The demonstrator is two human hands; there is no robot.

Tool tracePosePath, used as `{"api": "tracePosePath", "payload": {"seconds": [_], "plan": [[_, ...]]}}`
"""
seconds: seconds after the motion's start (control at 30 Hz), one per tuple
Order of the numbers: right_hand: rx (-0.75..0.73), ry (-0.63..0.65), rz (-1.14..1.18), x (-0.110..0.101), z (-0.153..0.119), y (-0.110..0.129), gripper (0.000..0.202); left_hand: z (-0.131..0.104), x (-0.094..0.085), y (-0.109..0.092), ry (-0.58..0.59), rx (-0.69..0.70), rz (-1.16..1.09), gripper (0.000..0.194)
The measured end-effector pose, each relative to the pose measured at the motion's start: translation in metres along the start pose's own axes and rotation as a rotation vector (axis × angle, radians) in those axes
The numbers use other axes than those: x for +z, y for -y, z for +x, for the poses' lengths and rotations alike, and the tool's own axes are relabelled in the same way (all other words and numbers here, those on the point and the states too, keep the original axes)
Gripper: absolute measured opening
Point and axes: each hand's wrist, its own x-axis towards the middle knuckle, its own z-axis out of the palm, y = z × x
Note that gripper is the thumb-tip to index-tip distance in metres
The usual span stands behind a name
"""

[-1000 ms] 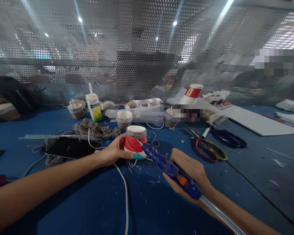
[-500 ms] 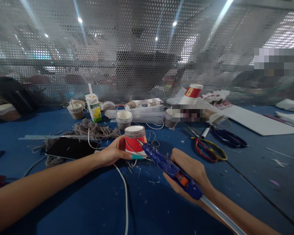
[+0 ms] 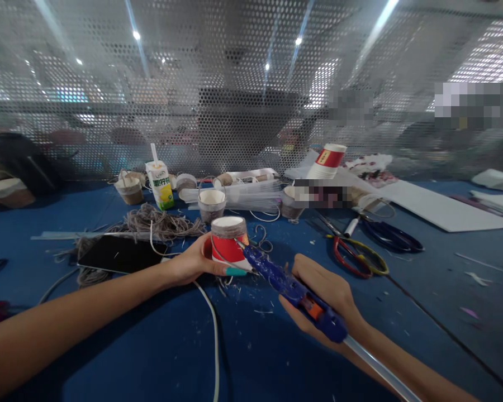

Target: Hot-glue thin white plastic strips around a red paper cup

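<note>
My left hand (image 3: pixel 201 261) is closed around the lower left side of a red and white paper cup (image 3: pixel 226 249), its thumb across the front near the base. Grey twine (image 3: pixel 229 229) is wound around the cup's upper part, and a loose strand hangs down over the red side. In my right hand (image 3: pixel 324 285) is a blue hot glue gun (image 3: pixel 276 275), with a clear glue stick (image 3: pixel 377 363) sticking out of its rear. The nozzle points at the cup just below the wound twine; whether it touches cannot be made out.
Behind the cup stand a twine-wrapped cup with a handle (image 3: pixel 212 206) and a drink carton (image 3: pixel 160 185). A heap of grey twine (image 3: pixel 159 223) and a black phone (image 3: pixel 121 254) lie left. Scissors (image 3: pixel 356 257) lie right. A white cable (image 3: pixel 214 329) runs toward the front edge.
The cup has shifted and turned slightly leftward in my left hand, and a patch of its print now shows by the nozzle. The glue gun stays almost where it was.
</note>
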Motion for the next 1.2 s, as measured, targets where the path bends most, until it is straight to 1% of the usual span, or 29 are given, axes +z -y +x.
{"api": "tracePosePath", "payload": {"seconds": [0.17,0.3,0.43,0.63,0.8,0.93,1.1,1.2], "plan": [[0.002,-0.001,0.020,-0.0013,-0.0002,-0.0005,0.023,-0.0001,-0.0025,0.0011,0.024,0.012,-0.025,0.054],[0.020,0.033,0.027,-0.0011,-0.0003,-0.0008,0.023,0.0002,-0.0034,0.0021,0.024,0.003,-0.018,0.056],[-0.003,0.013,0.029,-0.0011,-0.0002,-0.0006,0.023,0.0007,-0.0032,0.0024,0.006,-0.019,0.013,0.057],[-0.006,0.008,0.015,-0.0024,-0.0003,-0.0001,0.022,0.0010,-0.0034,0.0025,-0.004,-0.013,0.001,0.057],[-0.012,0.003,0.025,-0.0014,-0.0001,-0.0018,0.023,0.0005,-0.0042,0.0028,-0.002,-0.004,0.006,0.056],[0.008,0.002,0.035,-0.0021,-0.0002,-0.0026,0.022,0.0002,-0.0058,0.0037,0.020,0.005,0.014,0.055],[-0.001,0.022,0.017,-0.0027,-0.0024,-0.0057,0.020,-0.0003,-0.0022,0.0016,0.017,-0.015,-0.027,0.061],[-0.007,0.015,0.005,-0.0019,-0.0024,-0.0067,0.020,-0.0006,0.0011,-0.0003,0.011,-0.039,-0.034,0.059]]}}
